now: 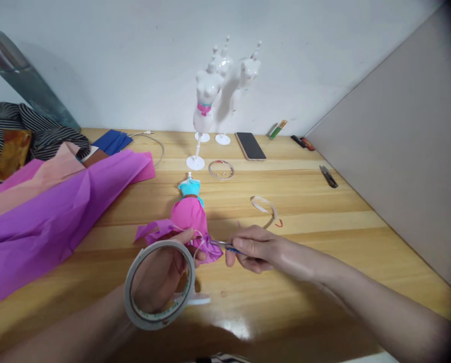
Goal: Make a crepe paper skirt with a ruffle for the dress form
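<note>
My left hand (161, 272) is closed on a large roll of double-sided tape (159, 285), held upright above the wooden table (304, 282). A thin strip of tape runs from the roll toward my right hand (254, 249). That hand is closed on small scissors (225, 245), whose blades point left at the strip. Just behind both hands lies a small mannequin wearing a blue and pink paper dress (189, 212), its purple skirt hem touching my left fingers.
Purple and pink tissue paper sheets (47, 212) cover the table's left. White mannequin busts (206, 101) stand at the back, with a phone (250, 146), a small tape ring (221, 169), a tape scrap (265, 204) and thread snips (328, 177). A grey wall panel (399, 141) bounds the right.
</note>
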The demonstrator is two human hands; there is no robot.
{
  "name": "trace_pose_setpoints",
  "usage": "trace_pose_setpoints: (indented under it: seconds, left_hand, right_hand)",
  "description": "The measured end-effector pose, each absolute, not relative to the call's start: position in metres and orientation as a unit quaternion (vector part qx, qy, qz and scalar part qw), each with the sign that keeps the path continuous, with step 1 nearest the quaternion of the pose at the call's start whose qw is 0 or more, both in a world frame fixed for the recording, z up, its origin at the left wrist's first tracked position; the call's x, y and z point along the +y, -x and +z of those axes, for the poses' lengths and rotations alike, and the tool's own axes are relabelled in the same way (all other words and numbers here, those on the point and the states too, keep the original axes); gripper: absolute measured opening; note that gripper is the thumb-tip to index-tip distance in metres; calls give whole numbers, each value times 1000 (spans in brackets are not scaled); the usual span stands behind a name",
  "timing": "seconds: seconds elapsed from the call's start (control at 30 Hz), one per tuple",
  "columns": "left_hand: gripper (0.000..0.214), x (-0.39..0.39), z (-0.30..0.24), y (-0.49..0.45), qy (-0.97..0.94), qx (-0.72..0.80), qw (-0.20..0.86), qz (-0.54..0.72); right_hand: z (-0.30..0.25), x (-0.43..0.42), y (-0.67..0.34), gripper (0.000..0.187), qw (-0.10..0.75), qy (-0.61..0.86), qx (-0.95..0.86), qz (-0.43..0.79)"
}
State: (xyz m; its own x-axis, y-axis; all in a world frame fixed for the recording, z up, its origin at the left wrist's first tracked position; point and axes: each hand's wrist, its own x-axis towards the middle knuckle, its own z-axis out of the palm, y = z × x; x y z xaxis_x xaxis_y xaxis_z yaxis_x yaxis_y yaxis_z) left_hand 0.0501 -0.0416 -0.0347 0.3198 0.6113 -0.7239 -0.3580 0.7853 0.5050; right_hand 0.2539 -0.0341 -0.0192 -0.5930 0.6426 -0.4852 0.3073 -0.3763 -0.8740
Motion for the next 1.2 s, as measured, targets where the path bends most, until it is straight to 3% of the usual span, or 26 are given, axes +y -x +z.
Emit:
trace_pose_setpoints:
  seconds: [1.2]
  left_hand:
    - [30,-44,-34,-48,-182,480,799,312]
  right_hand:
    - [-16,-18,-238,42,92,437,-536,716]
